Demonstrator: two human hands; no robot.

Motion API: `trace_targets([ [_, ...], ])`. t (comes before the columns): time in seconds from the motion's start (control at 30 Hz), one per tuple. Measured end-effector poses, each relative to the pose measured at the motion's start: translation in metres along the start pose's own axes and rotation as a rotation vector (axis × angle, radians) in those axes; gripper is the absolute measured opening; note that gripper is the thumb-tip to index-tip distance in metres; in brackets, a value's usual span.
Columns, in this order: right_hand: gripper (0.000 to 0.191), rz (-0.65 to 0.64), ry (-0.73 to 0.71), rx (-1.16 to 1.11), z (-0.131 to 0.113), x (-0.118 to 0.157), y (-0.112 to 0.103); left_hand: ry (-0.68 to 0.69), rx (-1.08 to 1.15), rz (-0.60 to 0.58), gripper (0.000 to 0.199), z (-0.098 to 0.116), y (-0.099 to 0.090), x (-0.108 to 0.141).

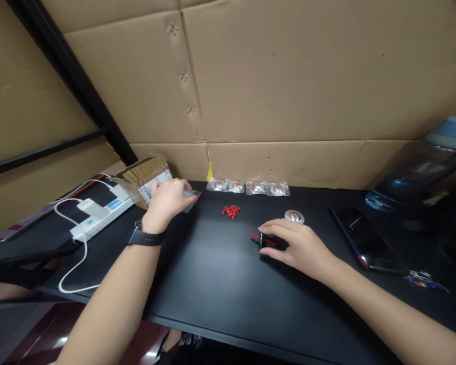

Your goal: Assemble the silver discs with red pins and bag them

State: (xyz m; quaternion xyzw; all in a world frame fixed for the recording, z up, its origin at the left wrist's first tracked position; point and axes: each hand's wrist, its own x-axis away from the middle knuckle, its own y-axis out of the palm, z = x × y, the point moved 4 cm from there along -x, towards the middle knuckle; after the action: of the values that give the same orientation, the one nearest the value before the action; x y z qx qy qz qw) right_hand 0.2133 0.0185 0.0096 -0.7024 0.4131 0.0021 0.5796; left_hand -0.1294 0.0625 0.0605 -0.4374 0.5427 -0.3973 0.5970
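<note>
While the left hand point(167, 200) pinches a clear plastic bag point(190, 196) at the back of the black bench point(213, 274), fingers closed on it, the right hand point(296, 246) rests curled over a small black part with red wires point(264, 239), gripping it loosely. A silver disc point(294, 217) lies just beyond, red pieces point(231, 210) between the hands, four bagged discs point(248, 187) by the cardboard wall. Judging by this, a bag is being fetched or set aside; opening one would likely need both hands
</note>
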Motion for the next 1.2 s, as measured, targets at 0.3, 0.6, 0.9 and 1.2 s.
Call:
trace_targets([
  [0.3,0.033,-0.004,0.026,-0.024,-0.003,0.0,0.002,-0.113,-0.102,-0.069,0.019,-0.001,0.006,0.001],
  [0.6,0.034,-0.004,0.022,-0.02,-0.001,0.001,0.003,-0.16,-0.079,0.172,0.026,-0.001,-0.02,0.007],
  [0.9,0.03,0.045,-0.006,-0.026,-0.002,-0.003,-0.019,0.463,0.183,0.22,0.029,0.121,-0.018,0.059],
  [1.2,0.039,0.314,0.194,0.011,0.024,-0.002,-0.089,1.02,0.424,-0.147,0.019,0.172,0.019,0.102],
])
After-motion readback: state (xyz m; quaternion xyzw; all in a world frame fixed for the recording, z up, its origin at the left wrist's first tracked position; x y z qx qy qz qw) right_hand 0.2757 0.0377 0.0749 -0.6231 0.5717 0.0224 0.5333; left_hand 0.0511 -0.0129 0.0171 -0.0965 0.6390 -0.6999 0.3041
